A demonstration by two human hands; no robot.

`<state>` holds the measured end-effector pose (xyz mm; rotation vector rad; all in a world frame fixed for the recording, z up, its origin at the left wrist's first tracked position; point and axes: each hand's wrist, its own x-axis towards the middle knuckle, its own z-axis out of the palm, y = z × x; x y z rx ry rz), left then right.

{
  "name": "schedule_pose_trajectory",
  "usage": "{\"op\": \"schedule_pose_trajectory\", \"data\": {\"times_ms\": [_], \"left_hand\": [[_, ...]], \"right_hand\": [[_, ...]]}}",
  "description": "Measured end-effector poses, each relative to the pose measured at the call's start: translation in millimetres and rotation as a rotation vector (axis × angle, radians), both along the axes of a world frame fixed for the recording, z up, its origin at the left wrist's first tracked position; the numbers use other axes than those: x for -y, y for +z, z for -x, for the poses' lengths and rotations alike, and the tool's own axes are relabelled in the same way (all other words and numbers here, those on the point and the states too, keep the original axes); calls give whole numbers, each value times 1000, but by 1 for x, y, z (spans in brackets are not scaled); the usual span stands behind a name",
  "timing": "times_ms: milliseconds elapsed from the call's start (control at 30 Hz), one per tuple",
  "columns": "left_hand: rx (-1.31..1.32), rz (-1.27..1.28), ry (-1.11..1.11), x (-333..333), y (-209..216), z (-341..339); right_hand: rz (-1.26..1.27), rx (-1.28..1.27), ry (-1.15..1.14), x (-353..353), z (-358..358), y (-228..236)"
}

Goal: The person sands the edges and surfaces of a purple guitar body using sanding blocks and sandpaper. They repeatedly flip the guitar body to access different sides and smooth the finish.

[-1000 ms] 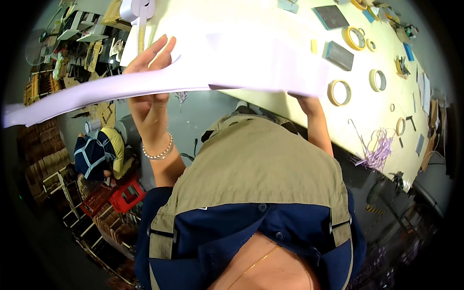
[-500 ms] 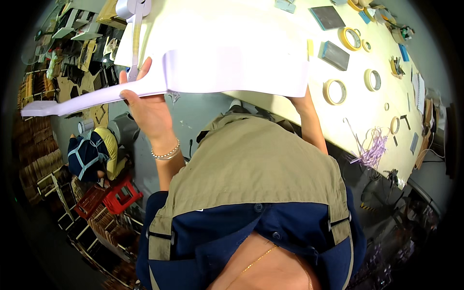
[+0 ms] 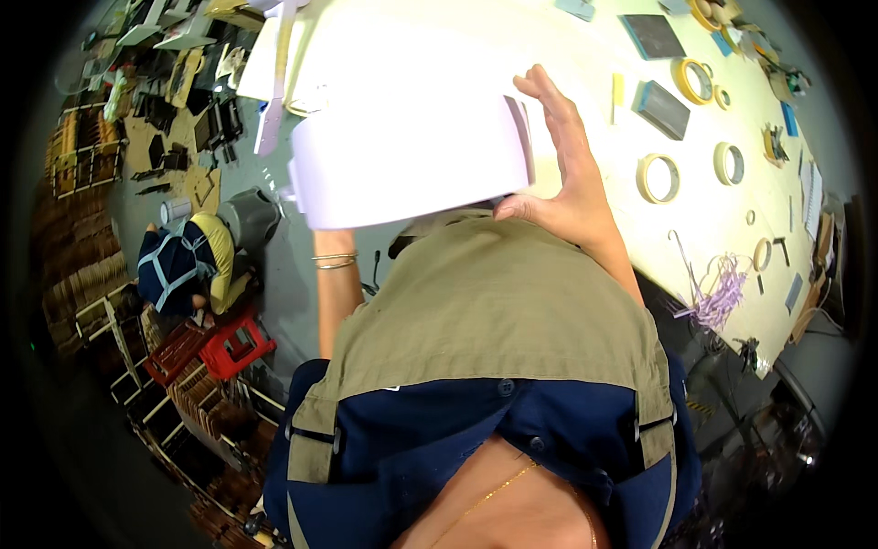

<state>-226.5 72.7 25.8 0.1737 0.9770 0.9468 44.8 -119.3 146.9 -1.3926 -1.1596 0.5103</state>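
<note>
the fingers of the right hand [image 3: 560, 172] are spread, with the thumb well apart from the rest, framing the right end of a pale lilac curved piece [image 3: 412, 165]; whether the thumb touches its lower corner i cannot tell. that wide shape probably lets the hand steady the bent end without creasing it. the left hand is hidden behind the piece, so i cannot tell how its fingers stand; only the wrist with bracelets [image 3: 335, 262] shows, and this hand likely bears the weight from behind.

the piece is raised in front of the apron [image 3: 494, 293], perhaps so that its curve hangs free of the counter [image 3: 704, 215]. to the right, a cream tape roll [image 3: 643, 178] lies flat, presumably so it cannot roll away. farther up, a dark-topped block [image 3: 665, 110] sits apart, heavy enough, i would guess, to serve as a weight. a bundle of lilac strips [image 3: 718, 293] lies at the counter's edge, maybe pushed there to free the middle.
</note>
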Motion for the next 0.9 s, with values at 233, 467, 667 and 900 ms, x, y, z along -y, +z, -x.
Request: {"op": "schedule_pose_trajectory", "data": {"times_ms": [233, 467, 667, 900], "left_hand": [[130, 80, -190, 30, -41, -9], [-126, -373, -263, 19, -18, 3], [154, -271, 40, -8, 30, -31], [-101, -638, 3, 7, 79, -68]], "right_hand": [[-154, 146, 175, -6, 4, -1], [-59, 323, -104, 1, -22, -13], [43, -436, 18, 17, -27, -81], [66, -403, -90, 27, -30, -115]]}}
